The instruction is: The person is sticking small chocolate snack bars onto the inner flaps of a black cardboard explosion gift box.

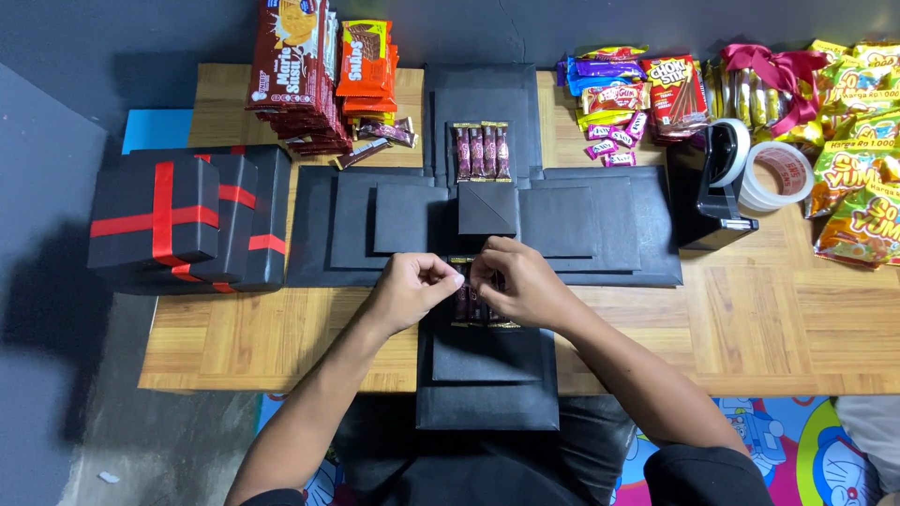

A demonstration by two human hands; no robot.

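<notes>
Progress: upper flap [483, 112] carried its bar row [482, 152]; left hand [412, 286] and right hand [525, 281], each grip pinched narrow, held lower bars [473, 305]; side flaps [366, 220] stayed bare.

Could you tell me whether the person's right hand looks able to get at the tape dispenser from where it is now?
Probably yes. The right hand is on the snack bars at the centre, and the tape dispenser stands off to its right, with only flat black card panels and bare table between them.
</notes>
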